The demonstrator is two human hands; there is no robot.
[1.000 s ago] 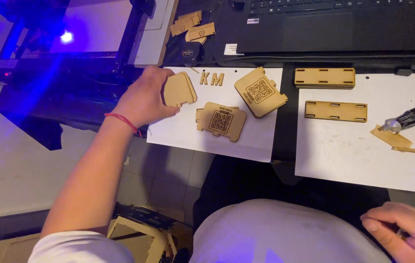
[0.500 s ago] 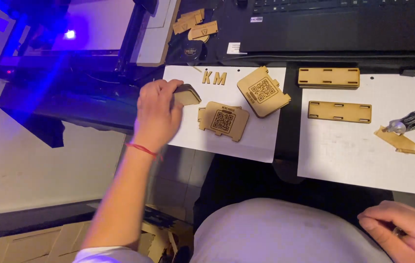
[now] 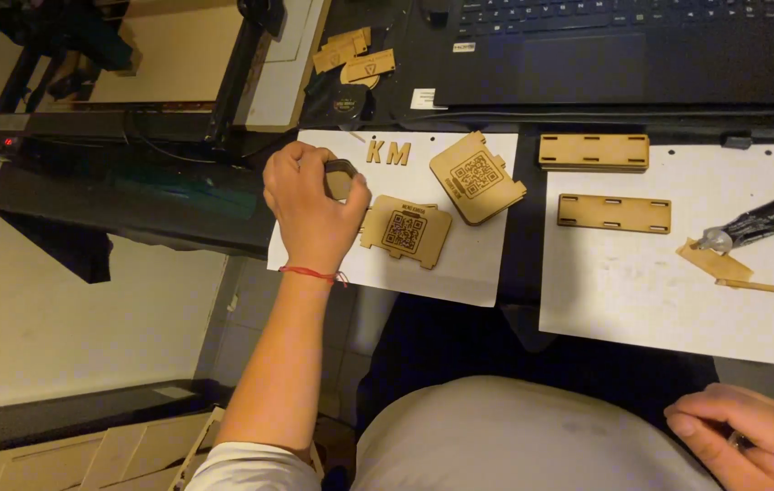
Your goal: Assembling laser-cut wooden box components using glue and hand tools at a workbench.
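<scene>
On the white paper sheet, the left hand clasps a small wooden piece for lifting, needing a firm edge grip, while the right hand rests loosely curled, holding nothing discernible.

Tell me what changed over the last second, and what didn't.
The left hand went from resting flat on the small wooden piece to closing its fingers around it. The blue glow on the machine at the left went out. The two engraved wooden plaques, the wooden letters, the slotted strips and the glue tube stayed put; the right hand stayed at the lap.
</scene>
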